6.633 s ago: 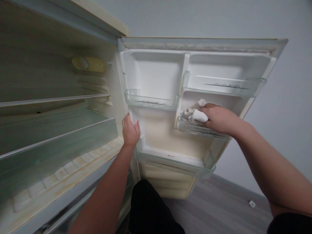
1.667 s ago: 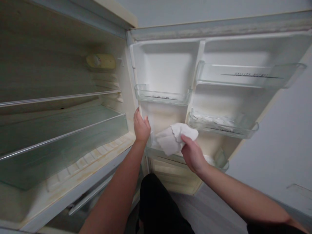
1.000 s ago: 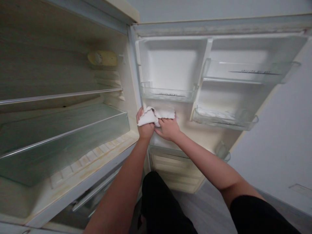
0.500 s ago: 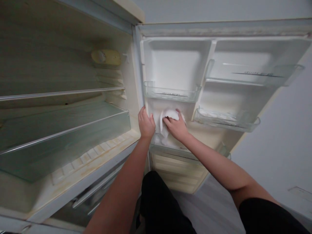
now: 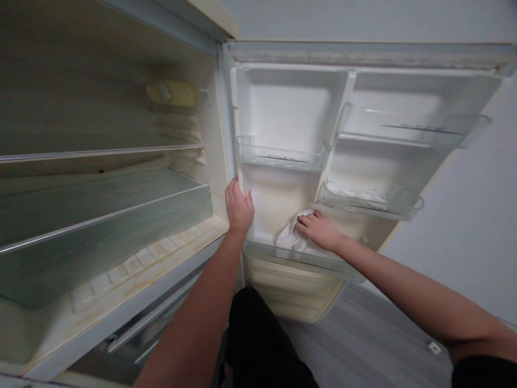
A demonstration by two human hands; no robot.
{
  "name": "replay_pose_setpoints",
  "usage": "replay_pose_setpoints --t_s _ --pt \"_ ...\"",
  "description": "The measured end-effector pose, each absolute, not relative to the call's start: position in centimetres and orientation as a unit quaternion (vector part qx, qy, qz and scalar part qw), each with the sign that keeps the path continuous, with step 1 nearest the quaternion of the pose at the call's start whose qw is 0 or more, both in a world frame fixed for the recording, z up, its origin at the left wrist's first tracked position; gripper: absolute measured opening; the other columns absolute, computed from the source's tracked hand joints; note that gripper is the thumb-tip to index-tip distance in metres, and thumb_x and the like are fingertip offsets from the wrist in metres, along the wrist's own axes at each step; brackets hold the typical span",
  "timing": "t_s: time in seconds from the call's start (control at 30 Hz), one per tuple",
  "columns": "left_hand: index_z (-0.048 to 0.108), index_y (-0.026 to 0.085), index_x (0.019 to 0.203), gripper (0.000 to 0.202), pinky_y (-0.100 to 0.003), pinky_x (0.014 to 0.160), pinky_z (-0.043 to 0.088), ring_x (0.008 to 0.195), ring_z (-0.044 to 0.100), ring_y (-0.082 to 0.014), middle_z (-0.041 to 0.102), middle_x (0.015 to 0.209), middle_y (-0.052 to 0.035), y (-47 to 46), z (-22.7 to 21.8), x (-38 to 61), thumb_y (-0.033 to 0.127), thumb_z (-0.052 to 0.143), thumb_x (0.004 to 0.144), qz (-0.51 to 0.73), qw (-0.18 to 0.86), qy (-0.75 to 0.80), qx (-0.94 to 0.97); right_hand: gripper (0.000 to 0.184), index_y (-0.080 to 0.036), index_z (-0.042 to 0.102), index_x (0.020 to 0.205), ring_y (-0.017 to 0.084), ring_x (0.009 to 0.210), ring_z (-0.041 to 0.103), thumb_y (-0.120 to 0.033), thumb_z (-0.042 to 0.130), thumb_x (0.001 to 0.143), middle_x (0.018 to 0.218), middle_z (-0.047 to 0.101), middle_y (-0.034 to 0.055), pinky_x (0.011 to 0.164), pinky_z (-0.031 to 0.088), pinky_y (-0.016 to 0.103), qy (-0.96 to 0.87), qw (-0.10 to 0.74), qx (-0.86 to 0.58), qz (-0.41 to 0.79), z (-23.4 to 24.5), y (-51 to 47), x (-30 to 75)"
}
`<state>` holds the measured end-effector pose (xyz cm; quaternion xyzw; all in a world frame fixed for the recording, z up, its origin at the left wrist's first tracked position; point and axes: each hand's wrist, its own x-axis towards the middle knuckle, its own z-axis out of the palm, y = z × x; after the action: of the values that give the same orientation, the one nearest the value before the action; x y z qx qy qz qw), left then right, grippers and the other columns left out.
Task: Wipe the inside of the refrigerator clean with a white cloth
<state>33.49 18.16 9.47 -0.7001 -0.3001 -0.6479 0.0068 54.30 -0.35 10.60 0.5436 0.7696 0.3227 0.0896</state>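
Note:
An empty fridge stands open, its door (image 5: 283, 199) swung out to the right. My left hand (image 5: 239, 207) rests on the door's inner edge near the hinge, fingers wrapped on it. My right hand (image 5: 319, 230) presses a white cloth (image 5: 291, 236) against the yellowed inner panel low on the door, just above the bottom door shelf (image 5: 299, 260). The cloth is bunched under my fingers.
Clear door bins hang at upper left (image 5: 283, 156), upper right (image 5: 407, 129) and mid right (image 5: 371, 202). Glass shelves (image 5: 105, 215) span the fridge interior at left. A yellowed light housing (image 5: 172, 94) sits on the inner wall. Grey floor lies below, with a small white object (image 5: 434, 347).
My right hand has carried the cloth from the right mid bin across to the door's middle panel, then down and right to just above the bottom shelf. My left hand has stayed on the door edge.

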Motion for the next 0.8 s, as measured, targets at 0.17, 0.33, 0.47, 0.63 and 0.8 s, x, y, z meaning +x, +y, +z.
replay_pose_setpoints --t_s 0.17,0.33,0.47,0.63,0.8 --pt "0.040 0.005 0.141 0.050 -0.052 0.118 0.032 0.137 0.046 -0.0318 0.052 0.140 -0.0269 18.1 9.5 33.5 0.031 0.040 0.098 -0.651 0.008 -0.297 -0.699 0.025 -0.016 0.066 0.111 0.029 0.103 0.057 -0.021 0.044 0.101 0.116 0.065 0.0161 0.087 0.035 0.038 0.631 0.054 0.676 0.377 11.2 -5.5 58.0" --pt "0.039 0.007 0.142 0.051 -0.052 0.119 0.031 0.138 0.045 -0.0312 0.051 0.141 -0.0261 17.9 9.6 33.5 0.031 0.040 0.098 -0.649 0.001 -0.297 -0.701 0.031 -0.011 0.065 0.113 0.032 0.102 0.058 -0.027 0.041 0.101 0.109 0.065 0.0201 0.085 0.038 0.039 0.494 0.000 0.766 0.412 10.8 -8.2 58.8" --pt "0.039 0.006 0.142 0.051 -0.053 0.119 0.031 0.138 0.045 -0.0315 0.051 0.141 -0.0263 17.7 9.6 33.4 0.031 0.040 0.098 -0.649 0.000 -0.298 -0.700 0.034 -0.010 0.063 0.113 0.028 0.090 0.060 -0.037 0.049 0.098 0.107 0.064 0.0196 0.075 0.039 0.034 0.499 -0.010 0.788 0.361 9.2 -7.2 56.9" --pt "0.039 0.006 0.142 0.051 -0.053 0.119 0.030 0.139 0.043 -0.0319 0.050 0.142 -0.0267 17.7 9.5 33.3 0.030 0.039 0.097 -0.652 0.007 -0.292 -0.700 0.027 -0.018 0.065 0.113 0.024 0.094 0.061 -0.026 0.043 0.101 0.096 0.067 0.0115 0.093 0.036 0.038 0.606 0.020 0.718 0.342 9.4 -5.6 56.5" --pt "0.039 0.007 0.143 0.052 -0.053 0.120 0.029 0.140 0.043 -0.0323 0.049 0.143 -0.0265 17.6 9.5 33.4 0.030 0.040 0.097 -0.654 0.003 -0.285 -0.701 0.029 -0.013 0.065 0.110 0.030 0.098 0.059 -0.032 0.047 0.099 0.109 0.064 0.0192 0.081 0.040 0.037 0.489 -0.003 0.784 0.382 10.9 -7.8 58.4"
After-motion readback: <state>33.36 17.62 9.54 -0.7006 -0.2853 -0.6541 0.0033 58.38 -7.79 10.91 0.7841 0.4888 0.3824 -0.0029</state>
